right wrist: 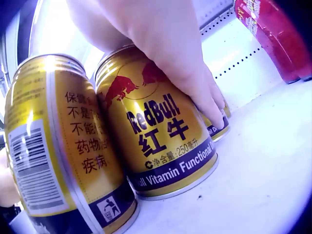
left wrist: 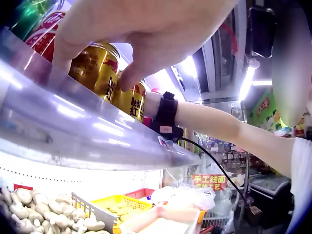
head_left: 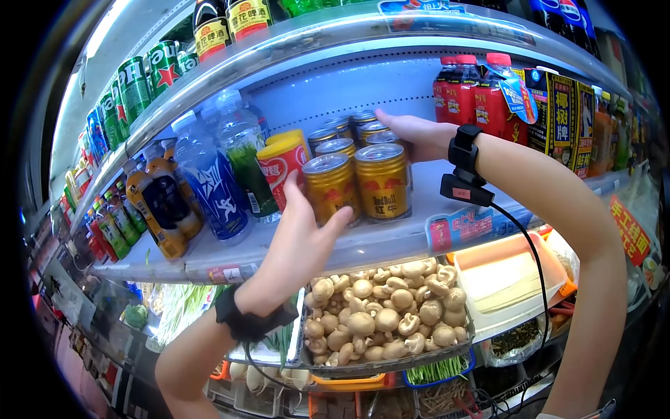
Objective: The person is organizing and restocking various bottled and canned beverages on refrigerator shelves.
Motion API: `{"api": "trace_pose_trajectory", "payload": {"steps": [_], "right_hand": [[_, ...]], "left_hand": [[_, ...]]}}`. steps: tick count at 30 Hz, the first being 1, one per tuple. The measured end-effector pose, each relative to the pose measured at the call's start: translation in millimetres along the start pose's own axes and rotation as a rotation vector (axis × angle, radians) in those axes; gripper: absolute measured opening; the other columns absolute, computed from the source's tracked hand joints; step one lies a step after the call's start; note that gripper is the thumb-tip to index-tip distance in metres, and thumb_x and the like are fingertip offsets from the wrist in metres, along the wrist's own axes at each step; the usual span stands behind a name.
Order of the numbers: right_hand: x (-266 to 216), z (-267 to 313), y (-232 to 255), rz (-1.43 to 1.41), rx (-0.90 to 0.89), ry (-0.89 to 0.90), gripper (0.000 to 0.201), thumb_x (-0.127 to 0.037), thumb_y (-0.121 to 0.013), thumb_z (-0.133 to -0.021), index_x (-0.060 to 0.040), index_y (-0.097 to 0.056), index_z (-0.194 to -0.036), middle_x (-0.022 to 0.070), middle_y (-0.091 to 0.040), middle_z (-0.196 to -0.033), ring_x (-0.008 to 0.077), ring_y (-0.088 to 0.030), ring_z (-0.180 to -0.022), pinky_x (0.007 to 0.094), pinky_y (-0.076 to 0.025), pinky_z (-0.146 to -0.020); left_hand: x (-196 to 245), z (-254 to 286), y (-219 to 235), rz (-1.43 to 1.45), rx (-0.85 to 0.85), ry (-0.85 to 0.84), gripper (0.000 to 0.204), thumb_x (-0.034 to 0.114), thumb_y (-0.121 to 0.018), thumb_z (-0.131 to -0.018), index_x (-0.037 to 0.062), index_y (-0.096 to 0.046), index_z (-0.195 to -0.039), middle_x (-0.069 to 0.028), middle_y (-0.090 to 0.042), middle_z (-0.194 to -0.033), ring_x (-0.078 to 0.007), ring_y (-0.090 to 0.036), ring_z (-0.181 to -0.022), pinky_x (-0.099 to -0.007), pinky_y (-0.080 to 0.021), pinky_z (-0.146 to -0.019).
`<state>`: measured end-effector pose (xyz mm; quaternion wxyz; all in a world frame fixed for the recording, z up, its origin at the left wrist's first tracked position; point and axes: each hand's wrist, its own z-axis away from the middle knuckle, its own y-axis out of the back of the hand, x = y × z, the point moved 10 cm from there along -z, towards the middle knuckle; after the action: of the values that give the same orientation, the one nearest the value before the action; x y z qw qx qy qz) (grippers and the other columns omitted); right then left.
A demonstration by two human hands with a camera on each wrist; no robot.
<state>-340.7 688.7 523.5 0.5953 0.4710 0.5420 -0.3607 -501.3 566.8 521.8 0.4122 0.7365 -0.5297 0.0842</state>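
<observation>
Open, with nothing gripped, the left hand [head_left: 296, 234] is beside gold cans [head_left: 382, 183] that say "RedBull 红牛"; the right hand [head_left: 420, 137], open too, touches their other side.

Two gold metal cylindrical Red Bull cans [head_left: 382, 183] are counted in the front row, with at least five more seen behind them. Two red cylindrical canisters with yellow lids [head_left: 281, 166] are shown, along with three red plastic bottles with red caps [head_left: 493, 98]. On the top shelf, two dark glass bottles with gold labels [head_left: 211, 36] can be counted. One black rectangular crate [head_left: 391, 362] is seen, its round brown mushrooms [head_left: 387, 320] too many to be counted exactly
</observation>
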Motion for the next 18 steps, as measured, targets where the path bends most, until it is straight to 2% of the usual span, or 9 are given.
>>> {"api": "trace_pose_trajectory", "payload": {"steps": [4,6,8,10,12,14,16,18], "right_hand": [[2.9,-4.6,-2.1,0.056,-0.031,-0.060,0.065,-0.050,-0.020,-0.092,0.0014,-0.023,-0.133,0.0193,-0.031,-0.136,0.0282,-0.034,-0.125,0.0496,-0.032,-0.097],[5.0,-5.4,-1.8,0.156,-0.054,-0.082,0.065,-0.048,-0.020,-0.093,0.0022,-0.022,-0.133,0.0196,-0.030,-0.136,0.0282,-0.032,-0.126,0.0527,-0.031,-0.097],[0.7,7.2,-3.3,0.192,-0.005,-0.113,0.062,-0.046,-0.022,-0.093,0.0016,-0.023,-0.132,0.0191,-0.031,-0.136,0.0284,-0.033,-0.125,0.0515,-0.031,-0.099],[-4.6,16.5,-13.3,0.185,-0.050,-0.093,0.059,-0.044,-0.024,-0.094,0.0011,-0.024,-0.131,0.0183,-0.031,-0.136,0.0296,-0.035,-0.124,0.0497,-0.032,-0.099],[-8.2,25.5,-11.3,0.212,-0.023,-0.100,0.056,-0.042,-0.026,-0.094,0.0002,-0.025,-0.131,0.0178,-0.031,-0.137,0.0298,-0.037,-0.123,0.0477,-0.033,-0.099],[-11.4,27.6,-9.1,0.217,-0.003,-0.092,0.053,-0.042,-0.028,-0.094,0.0024,-0.038,-0.122,0.0141,-0.044,-0.126,0.0190,-0.048,-0.112,0.0363,-0.041,-0.094],[-29.8,33.8,3.8,0.542,0.076,0.013,0.062,-0.049,-0.030,-0.091,0.0028,-0.035,-0.125,0.0172,-0.044,-0.126,0.0229,-0.045,-0.115,0.0401,-0.039,-0.097],[-60.1,58.8,1.6,0.897,0.199,0.179,0.072,-0.059,-0.034,-0.086,0.0016,-0.036,-0.125,0.0194,-0.045,-0.123,0.0253,-0.049,-0.110,0.0388,-0.045,-0.089]], "left_hand": [[7.3,-10.9,2.2,-0.147,-0.040,0.045,0.067,0.012,-0.060,-0.082,-0.0103,-0.016,-0.126,-0.0231,-0.046,-0.116,-0.0246,-0.048,-0.108,-0.0327,-0.039,-0.091],[10.6,-13.8,0.3,-0.213,-0.030,0.005,0.064,0.012,-0.061,-0.081,-0.0114,-0.020,-0.124,-0.0246,-0.049,-0.112,-0.0261,-0.050,-0.106,-0.0327,-0.039,-0.091],[15.7,-18.7,-2.5,-0.212,-0.029,-0.012,0.063,0.012,-0.062,-0.081,-0.0116,-0.021,-0.123,-0.0246,-0.049,-0.112,-0.0270,-0.050,-0.107,-0.0335,-0.040,-0.090],[15.1,-21.1,-10.8,-0.163,-0.060,0.032,0.066,0.015,-0.062,-0.079,-0.0129,-0.021,-0.122,-0.0333,-0.044,-0.113,-0.0401,-0.052,-0.103,-0.0395,-0.043,-0.086],[10.6,-22.3,-12.1,-0.206,-0.031,-0.005,0.067,0.017,-0.062,-0.079,-0.0128,-0.020,-0.123,-0.0335,-0.044,-0.114,-0.0408,-0.052,-0.102,-0.0399,-0.043,-0.086],[15.3,-19.7,-10.7,-0.254,-0.004,-0.036,0.069,0.018,-0.061,-0.079,-0.0127,-0.019,-0.124,-0.0336,-0.044,-0.114,-0.0416,-0.052,-0.101,-0.0404,-0.044,-0.085],[13.1,-12.6,-6.6,-0.349,-0.011,0.014,0.067,0.017,-0.062,-0.080,-0.0129,-0.021,-0.123,-0.0281,-0.044,-0.118,-0.0312,-0.046,-0.113,-0.0362,-0.038,-0.093],[20.1,-6.5,3.5,-0.388,0.020,-0.002,0.065,0.020,-0.063,-0.080,-0.0092,-0.025,-0.124,-0.0261,-0.044,-0.118,-0.0330,-0.046,-0.111,-0.0367,-0.039,-0.091]]}}
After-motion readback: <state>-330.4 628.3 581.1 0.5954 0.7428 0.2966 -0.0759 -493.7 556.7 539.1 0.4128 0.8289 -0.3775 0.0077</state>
